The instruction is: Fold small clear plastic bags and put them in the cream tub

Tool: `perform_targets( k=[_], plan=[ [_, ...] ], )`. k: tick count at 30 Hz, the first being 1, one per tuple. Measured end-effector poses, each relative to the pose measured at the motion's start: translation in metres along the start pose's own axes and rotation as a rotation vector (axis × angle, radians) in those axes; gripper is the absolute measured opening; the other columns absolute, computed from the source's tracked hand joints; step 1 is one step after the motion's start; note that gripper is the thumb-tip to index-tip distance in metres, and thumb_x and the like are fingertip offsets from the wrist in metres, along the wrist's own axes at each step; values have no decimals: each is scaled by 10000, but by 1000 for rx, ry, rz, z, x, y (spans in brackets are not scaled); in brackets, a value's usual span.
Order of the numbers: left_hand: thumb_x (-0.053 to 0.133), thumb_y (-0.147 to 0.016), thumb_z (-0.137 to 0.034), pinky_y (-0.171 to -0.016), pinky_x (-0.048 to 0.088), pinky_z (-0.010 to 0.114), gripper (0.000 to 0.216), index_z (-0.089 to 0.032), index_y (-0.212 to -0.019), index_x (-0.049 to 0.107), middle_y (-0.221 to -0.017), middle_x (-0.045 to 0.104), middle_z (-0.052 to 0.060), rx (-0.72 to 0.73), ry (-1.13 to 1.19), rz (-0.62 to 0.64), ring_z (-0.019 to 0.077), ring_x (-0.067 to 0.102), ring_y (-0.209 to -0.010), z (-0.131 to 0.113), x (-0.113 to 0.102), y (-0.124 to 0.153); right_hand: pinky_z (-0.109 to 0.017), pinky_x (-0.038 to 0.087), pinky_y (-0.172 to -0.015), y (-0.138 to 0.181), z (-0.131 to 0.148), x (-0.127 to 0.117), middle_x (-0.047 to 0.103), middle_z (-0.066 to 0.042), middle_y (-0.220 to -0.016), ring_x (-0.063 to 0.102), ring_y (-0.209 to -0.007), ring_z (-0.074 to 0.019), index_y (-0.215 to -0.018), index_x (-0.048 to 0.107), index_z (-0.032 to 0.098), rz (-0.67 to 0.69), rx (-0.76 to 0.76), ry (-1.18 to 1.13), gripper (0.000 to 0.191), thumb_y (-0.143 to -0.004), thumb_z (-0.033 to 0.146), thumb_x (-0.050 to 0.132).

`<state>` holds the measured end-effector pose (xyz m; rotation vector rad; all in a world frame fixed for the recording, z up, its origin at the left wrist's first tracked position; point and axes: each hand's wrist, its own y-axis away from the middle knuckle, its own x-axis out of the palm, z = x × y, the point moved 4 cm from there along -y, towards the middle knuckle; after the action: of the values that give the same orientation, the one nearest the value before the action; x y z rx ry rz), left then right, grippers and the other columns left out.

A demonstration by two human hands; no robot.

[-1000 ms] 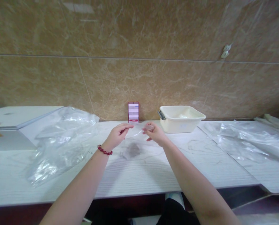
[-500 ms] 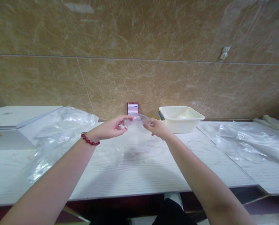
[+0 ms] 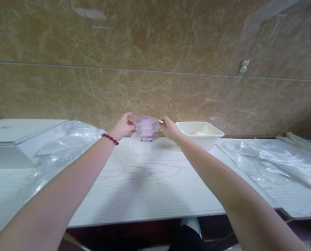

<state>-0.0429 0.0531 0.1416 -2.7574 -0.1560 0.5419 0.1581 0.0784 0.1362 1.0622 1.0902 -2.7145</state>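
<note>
A clear plastic bag (image 3: 147,123), blurred by motion, hangs between my hands near the back of the table. My right hand (image 3: 170,129) pinches its right edge between thumb and fingers. Beside the bag's left edge is my left hand (image 3: 122,127), fingers apart and slightly curled; whether they touch the film is hard to see. A red bead bracelet (image 3: 110,138) circles my left wrist. Behind the bag stands a phone (image 3: 146,139), its lit screen seen dimly through the plastic.
A cream plastic bin (image 3: 209,134) with clear film inside stands right of my right hand. Piles of clear plastic bags lie at left (image 3: 71,139) and right (image 3: 273,160). A white box (image 3: 11,146) sits far left. Behind the white table (image 3: 150,195) rises a brown marbled wall (image 3: 155,45).
Both hands have moved up and away from me toward the wall, carrying the bag in front of the phone. My left hand has shifted leftward and its fingers have spread from the bag.
</note>
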Motion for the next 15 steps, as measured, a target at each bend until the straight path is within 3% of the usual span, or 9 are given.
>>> perform_targets(
  k=[3,7,12,15],
  plan=[
    [528,-640,-94,-658,458,297,507,-164,-1113,360,-705,495,-15,151,-44,-3,100,520,-680,-3,-4,3,-225,387,-634,8,3,-6,555,-7,-782,507,-711,-102,-847,464,174,-17,-101,-51,126,-746,229,414],
    [535,-650,-222,-707,429,314,201,-150,-838,523,-760,536,15,303,-338,92,134,519,-735,4,-3,27,-222,394,-618,36,4,-5,568,-24,-767,523,-683,-109,-855,475,170,27,-188,-23,158,-777,279,391],
    [465,-689,-221,-681,418,264,106,-163,-751,529,-774,548,18,394,-468,280,128,511,-725,28,13,71,-249,395,-751,84,-3,17,570,-61,-932,518,-900,-127,-919,462,176,202,-290,-68,163,-789,188,365],
    [454,-679,-173,-695,395,253,77,-167,-702,526,-727,543,5,443,-546,395,124,495,-713,47,25,94,-268,394,-778,113,-14,38,570,-66,-928,512,-924,-136,-923,479,171,313,-252,-34,188,-779,142,361]
  ],
)
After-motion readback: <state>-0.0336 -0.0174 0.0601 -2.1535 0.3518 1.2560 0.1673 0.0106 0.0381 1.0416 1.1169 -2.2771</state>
